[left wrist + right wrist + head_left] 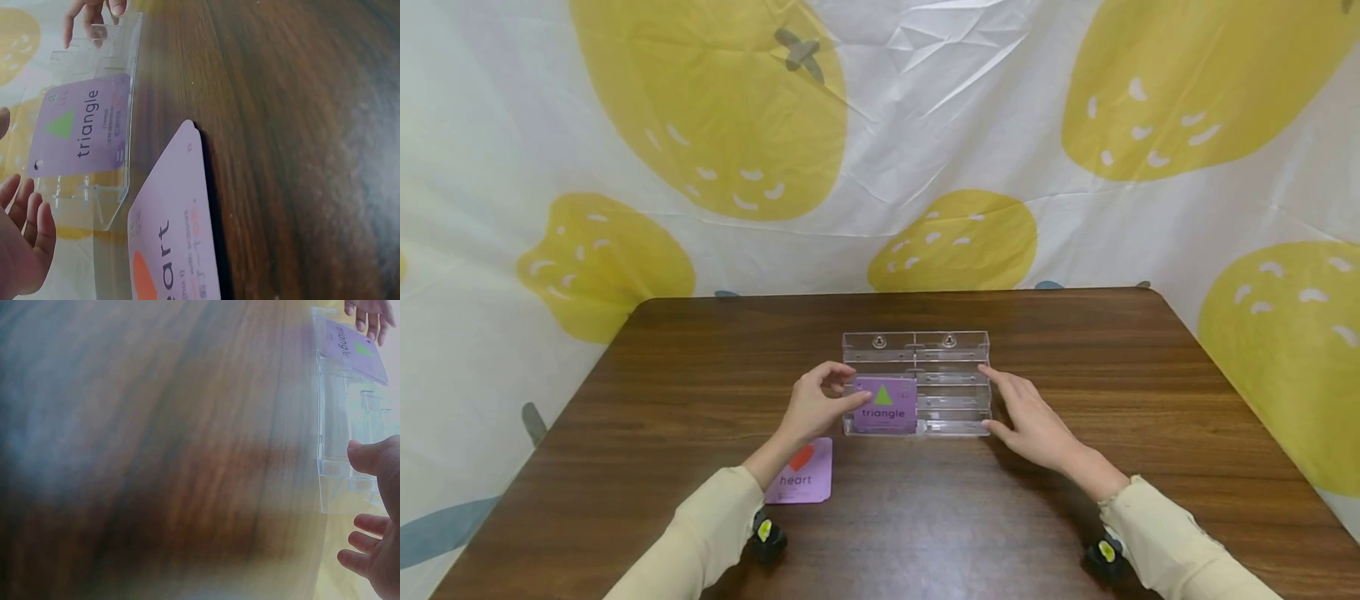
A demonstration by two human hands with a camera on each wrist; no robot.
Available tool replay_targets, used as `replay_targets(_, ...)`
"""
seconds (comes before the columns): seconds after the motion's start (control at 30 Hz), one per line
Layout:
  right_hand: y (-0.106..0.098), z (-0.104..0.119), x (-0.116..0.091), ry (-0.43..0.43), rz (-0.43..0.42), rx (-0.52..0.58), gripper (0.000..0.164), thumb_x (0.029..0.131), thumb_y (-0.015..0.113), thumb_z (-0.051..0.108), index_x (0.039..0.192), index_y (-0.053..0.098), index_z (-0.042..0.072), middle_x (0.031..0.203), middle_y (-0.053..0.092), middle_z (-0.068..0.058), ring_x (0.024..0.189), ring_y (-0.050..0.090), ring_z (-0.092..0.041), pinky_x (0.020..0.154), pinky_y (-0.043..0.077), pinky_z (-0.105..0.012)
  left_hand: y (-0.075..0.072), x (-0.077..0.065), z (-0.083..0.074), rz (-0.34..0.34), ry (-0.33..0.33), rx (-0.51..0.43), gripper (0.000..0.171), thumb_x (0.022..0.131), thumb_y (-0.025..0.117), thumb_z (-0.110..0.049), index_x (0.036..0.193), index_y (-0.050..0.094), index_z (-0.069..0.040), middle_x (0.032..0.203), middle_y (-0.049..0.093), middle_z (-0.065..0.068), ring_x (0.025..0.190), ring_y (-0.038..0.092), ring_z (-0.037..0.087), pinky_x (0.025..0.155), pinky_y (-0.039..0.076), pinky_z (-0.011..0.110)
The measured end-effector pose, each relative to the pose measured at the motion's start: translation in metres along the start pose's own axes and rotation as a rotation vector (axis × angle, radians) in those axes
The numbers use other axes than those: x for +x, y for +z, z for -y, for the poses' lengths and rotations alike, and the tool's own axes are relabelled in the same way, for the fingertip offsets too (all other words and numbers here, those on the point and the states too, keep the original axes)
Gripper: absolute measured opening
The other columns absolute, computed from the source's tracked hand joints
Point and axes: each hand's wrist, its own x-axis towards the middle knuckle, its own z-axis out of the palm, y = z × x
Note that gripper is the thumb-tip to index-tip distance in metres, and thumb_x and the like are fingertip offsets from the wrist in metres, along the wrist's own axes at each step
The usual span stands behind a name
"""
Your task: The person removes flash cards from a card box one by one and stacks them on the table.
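The left hand (818,406), grip wide, is beside the purple triangle card (884,407), which stands in the near left slot of a clear, tiered plastic rack (953,402); the right hand (1032,421), grip spread, is at its right end. A round-cornered heart card (805,475) lies nearer on the wood-grained bench (970,517), before a creased lemon-print sheet (917,158)

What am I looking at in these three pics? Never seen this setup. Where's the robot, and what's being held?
No robot: it's a person's bare left hand and right hand. The wide picture looks down from the head; the other two are taken from the left and right wrists. On the brown table stands a clear tiered holder with a triangle card at its front left; a heart card lies nearer the person. Neither hand plainly grips anything: the left is at the triangle card, the right at the holder's right end.
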Motion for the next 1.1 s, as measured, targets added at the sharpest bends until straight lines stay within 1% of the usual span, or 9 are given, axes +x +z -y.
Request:
replay_targets(0.13, 0.000, 0.000, 0.001, -0.001, -0.003, -0.004, 0.075, 0.080, 0.068, 0.016, 0.141, 0.023, 0.009, 0.130, 0.041, -0.021, 0.120, 0.035, -0.036, 0.097, 0.033, -0.049, 0.003, 0.001, 0.001, -0.046, -0.004, 0.023, 0.032, 0.067, 0.080, -0.019, 0.091, 0.064, -0.006, 0.083, 0.064, 0.006, 0.070, 0.054, 0.013, 0.062, 0.046, 0.021)
replay_targets(0.23, 0.000, 0.000, 0.001, 0.001, -0.002, -0.003, 0.075, 0.081, 0.068, 0.016, 0.141, 0.023, 0.009, 0.130, 0.041, -0.021, 0.120, 0.035, -0.036, 0.097, 0.033, -0.049, 0.005, 0.002, 0.001, -0.075, -0.001, 0.056, 0.030, 0.067, 0.081, -0.020, 0.087, 0.064, -0.005, 0.080, 0.065, 0.006, 0.066, 0.055, 0.012, 0.059, 0.046, 0.021)
replay_targets(0.4, 0.000, 0.000, 0.000, 0.000, -0.002, -0.002, 0.076, 0.081, 0.068, 0.016, 0.141, 0.023, 0.009, 0.131, 0.040, -0.020, 0.121, 0.035, -0.036, 0.097, 0.033, -0.049, 0.007, 0.001, -0.001, -0.094, -0.010, 0.116, 0.029, 0.065, 0.081, -0.022, 0.082, 0.064, -0.007, 0.076, 0.065, 0.004, 0.062, 0.052, 0.010, 0.056, 0.043, 0.021)
replay_targets(0.57, 0.000, 0.000, 0.000, 0.003, -0.001, 0.000, 0.075, 0.081, 0.068, 0.016, 0.141, 0.023, 0.009, 0.132, 0.040, -0.020, 0.121, 0.035, -0.036, 0.097, 0.033, -0.049, 0.008, 0.002, 0.000, -0.088, -0.007, 0.165, 0.030, 0.064, 0.082, -0.023, 0.080, 0.062, -0.008, 0.074, 0.063, 0.002, 0.061, 0.050, 0.009, 0.054, 0.041, 0.021)
replay_targets(0.73, 0.000, 0.000, 0.000, 0.001, -0.006, 0.000, 0.075, 0.081, 0.068, 0.016, 0.141, 0.023, 0.009, 0.131, 0.040, -0.020, 0.121, 0.035, -0.036, 0.097, 0.032, -0.049, 0.009, 0.004, 0.004, -0.083, 0.001, 0.166, 0.027, 0.064, 0.082, -0.020, 0.076, 0.060, -0.008, 0.070, 0.062, 0.001, 0.059, 0.050, 0.008, 0.053, 0.041, 0.020)
replay_targets(0.93, 0.001, -0.001, 0.000, -0.004, -0.010, 0.000, 0.076, 0.080, 0.068, 0.016, 0.141, 0.023, 0.009, 0.131, 0.040, -0.020, 0.121, 0.035, -0.036, 0.097, 0.032, -0.049, 0.008, 0.008, 0.009, -0.047, 0.048, 0.136, 0.022, 0.067, 0.080, -0.013, 0.073, 0.060, -0.006, 0.066, 0.060, 0.002, 0.057, 0.048, 0.008, 0.050, 0.040, 0.018)
replay_targets(1.1, 0.001, -0.001, 0.000, 0.003, -0.009, 0.000, 0.076, 0.080, 0.069, 0.016, 0.141, 0.023, 0.010, 0.131, 0.040, -0.020, 0.121, 0.035, -0.035, 0.097, 0.033, -0.049, 0.005, 0.010, 0.011, -0.026, 0.086, 0.145, 0.017, 0.069, 0.078, -0.011, 0.071, 0.062, -0.005, 0.061, 0.058, 0.001, 0.055, 0.046, 0.007, 0.049, 0.038, 0.017)
